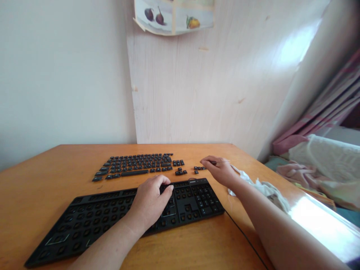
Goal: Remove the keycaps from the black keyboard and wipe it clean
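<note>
A black keyboard (187,207) lies at a slant on the wooden table, with most of its key sockets bare and the keys of its number pad in place. My left hand (154,197) rests on its middle, closed at the back edge, with thumb and forefinger tips close together. Beyond it, loose black keycaps (137,162) are laid out in keyboard order. My right hand (221,170) is closed in a pinch to the right of a small group of keycaps (196,168). A thin dark tool seems to be between its fingers; its kind is unclear.
A crumpled white cloth (266,189) lies right of my right hand. The keyboard's cable (244,236) runs toward the front edge of the wooden table (180,245). A wall stands behind it, bearing a picture sheet (174,18). Bedding (306,170) and a curtain (317,108) are at right.
</note>
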The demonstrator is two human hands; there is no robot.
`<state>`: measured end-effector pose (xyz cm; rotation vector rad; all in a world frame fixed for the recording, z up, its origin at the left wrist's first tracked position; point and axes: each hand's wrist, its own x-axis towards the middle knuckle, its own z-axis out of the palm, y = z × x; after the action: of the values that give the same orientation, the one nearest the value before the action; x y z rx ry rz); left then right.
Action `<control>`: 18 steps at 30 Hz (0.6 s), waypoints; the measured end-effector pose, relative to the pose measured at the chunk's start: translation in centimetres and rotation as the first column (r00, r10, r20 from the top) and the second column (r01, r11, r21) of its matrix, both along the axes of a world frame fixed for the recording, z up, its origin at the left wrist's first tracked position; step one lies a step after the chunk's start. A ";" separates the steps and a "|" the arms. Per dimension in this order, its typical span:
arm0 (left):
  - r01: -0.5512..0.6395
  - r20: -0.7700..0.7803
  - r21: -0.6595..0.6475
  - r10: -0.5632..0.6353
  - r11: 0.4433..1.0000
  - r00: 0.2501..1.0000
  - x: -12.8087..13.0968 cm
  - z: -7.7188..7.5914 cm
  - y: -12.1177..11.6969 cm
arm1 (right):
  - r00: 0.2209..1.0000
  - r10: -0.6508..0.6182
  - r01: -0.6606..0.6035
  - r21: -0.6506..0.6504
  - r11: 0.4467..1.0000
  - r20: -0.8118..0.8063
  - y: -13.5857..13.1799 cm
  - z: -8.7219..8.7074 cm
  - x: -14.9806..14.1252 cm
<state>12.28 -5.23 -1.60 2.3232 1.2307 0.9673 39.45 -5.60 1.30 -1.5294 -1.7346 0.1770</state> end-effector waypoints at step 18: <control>0.007 -0.038 0.040 -0.006 0.999 0.999 0.1 0.0 -0.2 | 0.992 0.096 -0.123 -0.491 0.862 -0.081 -3.4 0.7 -1.9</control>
<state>12.39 -5.40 -1.61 2.3860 1.2281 0.9585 37.57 -9.00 1.96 -1.7595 -1.8205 0.7700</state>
